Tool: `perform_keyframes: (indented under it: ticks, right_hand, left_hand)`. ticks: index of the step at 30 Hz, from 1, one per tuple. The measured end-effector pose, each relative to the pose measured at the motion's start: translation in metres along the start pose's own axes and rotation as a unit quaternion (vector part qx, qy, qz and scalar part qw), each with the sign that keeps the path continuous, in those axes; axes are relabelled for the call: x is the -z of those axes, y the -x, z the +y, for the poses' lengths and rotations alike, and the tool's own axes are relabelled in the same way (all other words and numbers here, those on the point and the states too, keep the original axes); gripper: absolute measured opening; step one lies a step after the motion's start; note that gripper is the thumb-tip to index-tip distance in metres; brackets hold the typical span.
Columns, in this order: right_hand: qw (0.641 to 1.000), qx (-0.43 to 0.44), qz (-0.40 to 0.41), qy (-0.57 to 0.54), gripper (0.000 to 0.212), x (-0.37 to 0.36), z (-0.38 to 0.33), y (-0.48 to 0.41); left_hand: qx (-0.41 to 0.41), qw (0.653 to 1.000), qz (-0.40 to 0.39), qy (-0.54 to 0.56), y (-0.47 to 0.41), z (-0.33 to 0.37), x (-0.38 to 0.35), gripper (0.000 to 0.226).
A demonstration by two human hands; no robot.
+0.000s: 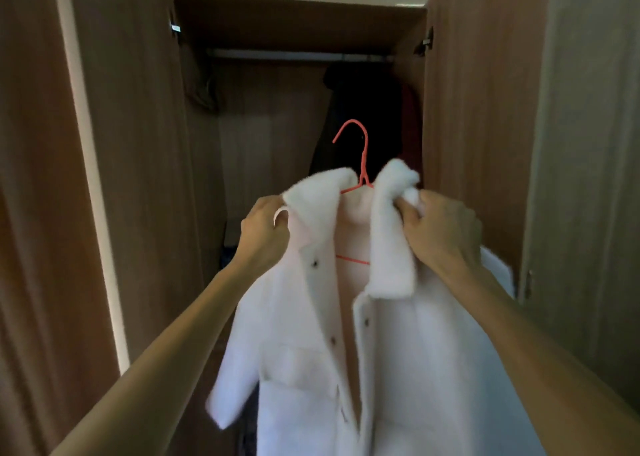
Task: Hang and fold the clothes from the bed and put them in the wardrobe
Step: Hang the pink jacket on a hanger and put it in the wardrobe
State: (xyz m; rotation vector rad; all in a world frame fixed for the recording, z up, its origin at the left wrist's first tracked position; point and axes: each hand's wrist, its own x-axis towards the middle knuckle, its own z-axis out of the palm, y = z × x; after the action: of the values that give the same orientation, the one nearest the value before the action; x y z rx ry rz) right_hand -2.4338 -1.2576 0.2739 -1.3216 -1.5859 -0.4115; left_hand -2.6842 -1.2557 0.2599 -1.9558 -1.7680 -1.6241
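The white fleece coat hangs lengthwise downward on a red hanger, hook pointing up, held before the open wardrobe below its rail. With both arms stretched forward and upward, the left hand grips the coat's left shoulder and the right hand clutches the collar on the other side.

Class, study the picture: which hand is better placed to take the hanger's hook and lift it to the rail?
Probably the right hand: it grips the coat collar nearer the neck of the red hanger than the left hand, which can steady the other side.
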Motion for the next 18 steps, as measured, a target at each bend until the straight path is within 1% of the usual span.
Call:
perform_keyframes:
  ticks: [2,6,12,16,18]
  right_hand:
    - [1.0,-0.001,0.001,-0.008,0.034,-0.022,-0.003,-0.02]
    - [1.0,0.001,-0.001,-0.024,0.034,-0.068,-0.011,-0.061]
    - [0.999,0.024,0.01,-0.023,0.036,-0.134,-0.024,-0.14]
    - [0.999,0.033,0.008,-0.032,0.035,-0.172,-0.032,-0.203]
    - [0.998,0.04,0.02,-0.037,0.034,-0.189,-0.038,-0.231]
  left_hand:
    - [0.008,1.0,0.013,0.007,-0.021,-0.02,0.002,0.036]
    - [0.052,0.998,0.026,0.035,-0.061,-0.052,-0.007,0.037]
    - [0.052,0.996,0.061,0.05,-0.143,-0.091,-0.044,0.036]
    - [0.053,0.994,0.075,0.05,-0.207,-0.094,-0.058,0.033]
    - [0.034,0.994,0.094,0.037,-0.239,-0.094,-0.061,0.031]
